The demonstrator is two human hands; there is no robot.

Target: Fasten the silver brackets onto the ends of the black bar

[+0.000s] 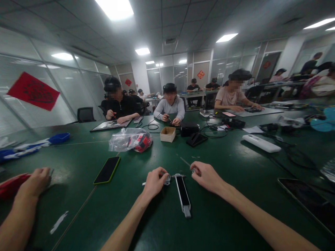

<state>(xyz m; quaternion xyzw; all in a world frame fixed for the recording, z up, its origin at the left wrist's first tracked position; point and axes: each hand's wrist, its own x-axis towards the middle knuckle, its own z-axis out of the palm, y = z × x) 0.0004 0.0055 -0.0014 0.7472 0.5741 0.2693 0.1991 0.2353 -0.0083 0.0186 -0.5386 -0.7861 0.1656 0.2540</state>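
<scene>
A long narrow device with a black face and white rim (182, 191) lies on the green table between my hands, a grey tab at its near end. My left hand (155, 182) is just left of its far end, fingers closed round a small whitish, partly clear piece (167, 180). Fingers cover most of that piece. My right hand (206, 177) is to the right of the device and apart from it, fingers curled in a pinch. A thin pale stick (185, 161) points up-left from these fingertips; its kind is unclear.
Left of my hands lies a green-edged phone (107, 170); beyond are a clear plastic bag (125, 140) and a small cream box (168, 134). A co-worker's hand (36, 179) is at far left. A white oblong case (261, 143) and dark tablet (309, 198) lie right.
</scene>
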